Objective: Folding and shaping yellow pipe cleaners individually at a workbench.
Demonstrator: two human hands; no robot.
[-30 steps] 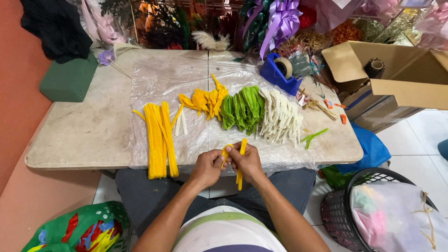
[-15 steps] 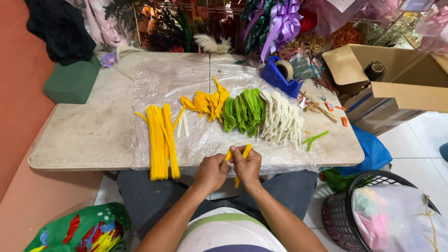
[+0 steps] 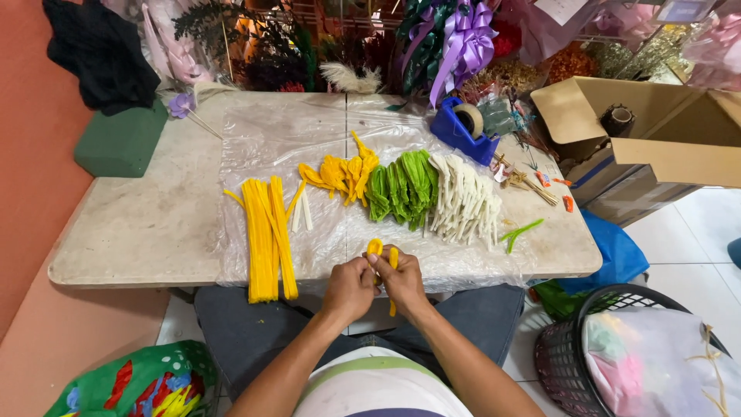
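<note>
Florist's craft workshop, ribbon bows (image 3: 463, 38), dried flowers (image 3: 262, 54), foam block (image 3: 120, 143)

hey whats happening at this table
A seated person pinches a yellow pipe cleaner between the left hand and right hand, its top bent into a loop. On the plastic sheet lie straight yellow stems and bent yellow, green and white pieces.

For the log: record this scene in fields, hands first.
left hand: left hand pinches a yellow pipe cleaner bent into a loop
right hand: right hand grips the same pipe cleaner
straight stems: yellow bundle on the plastic sheet
shaped pieces: yellow pile, green pile, white pile, in a row
surface: table
far edge: blue tape dispenser
</note>
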